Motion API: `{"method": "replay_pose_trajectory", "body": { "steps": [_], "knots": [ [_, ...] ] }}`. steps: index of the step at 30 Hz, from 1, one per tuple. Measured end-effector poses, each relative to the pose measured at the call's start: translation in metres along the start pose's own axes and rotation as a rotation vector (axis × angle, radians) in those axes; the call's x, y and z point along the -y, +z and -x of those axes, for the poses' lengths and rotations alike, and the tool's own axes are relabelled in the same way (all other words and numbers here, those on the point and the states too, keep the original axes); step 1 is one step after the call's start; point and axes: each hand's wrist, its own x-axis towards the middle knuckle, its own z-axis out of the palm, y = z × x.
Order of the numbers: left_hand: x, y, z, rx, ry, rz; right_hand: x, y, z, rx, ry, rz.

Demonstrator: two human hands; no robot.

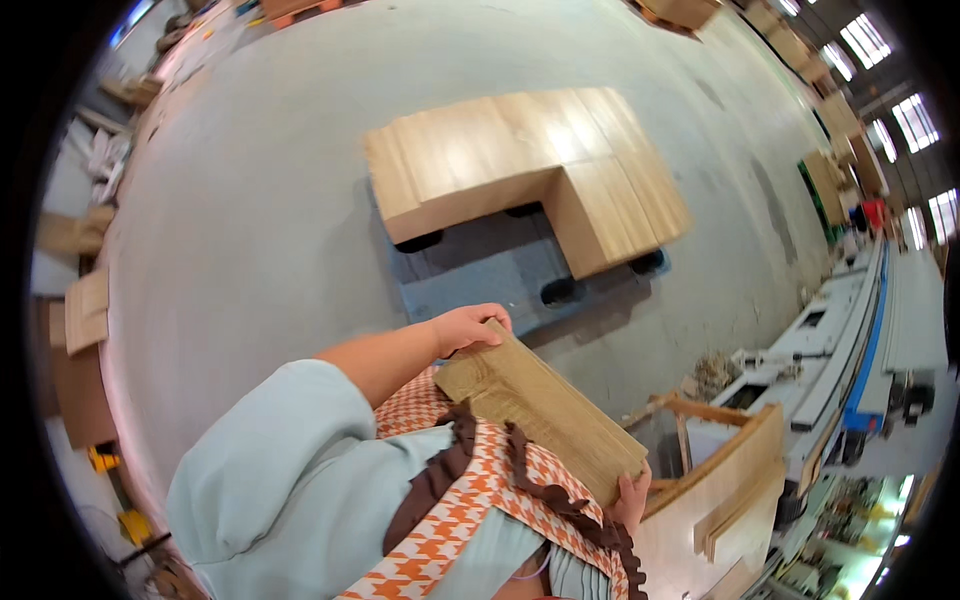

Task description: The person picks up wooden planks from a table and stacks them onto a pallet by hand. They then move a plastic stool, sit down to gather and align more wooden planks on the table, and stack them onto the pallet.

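Note:
I carry a short stack of wood-look boards slantwise in front of my body. My left hand is closed round its far left end, fingers over the edge. At the near right end my right hand grips the edge; part of that hand is hidden. Ahead of me a blue plastic pallet lies on the floor. Stacked boards of a lighter wood tone stand on it in an L shape, along its far side and right side. The pallet's near left part shows bare blue surface.
To my right stands a wooden table with thin board pieces on it. Beyond it runs a long grey machine with a blue strip. Cardboard leans along the left side. Loaded pallets stand far off on the grey floor.

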Motion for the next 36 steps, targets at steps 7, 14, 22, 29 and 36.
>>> {"method": "replay_pose_trajectory", "body": {
  "steps": [7,14,22,29,36],
  "knots": [
    [-0.007,-0.163,0.206,-0.32,0.219,0.292,-0.018,0.237,-0.028,0.275,-0.074,0.413],
    [-0.035,-0.27,0.326,-0.546,0.288,0.419,-0.042,0.408,-0.075,0.691,0.147,0.204],
    [-0.081,-0.353,0.318,-0.798,0.286,0.321,-0.081,0.504,-0.127,0.684,0.449,-0.035],
    [-0.129,-0.399,0.264,-0.805,0.0,0.173,-0.041,0.534,-0.161,0.51,0.485,0.067],
    [-0.18,-0.512,0.146,-0.617,-0.403,0.061,-0.089,0.572,-0.238,0.345,0.545,-0.103]
  ]
}}
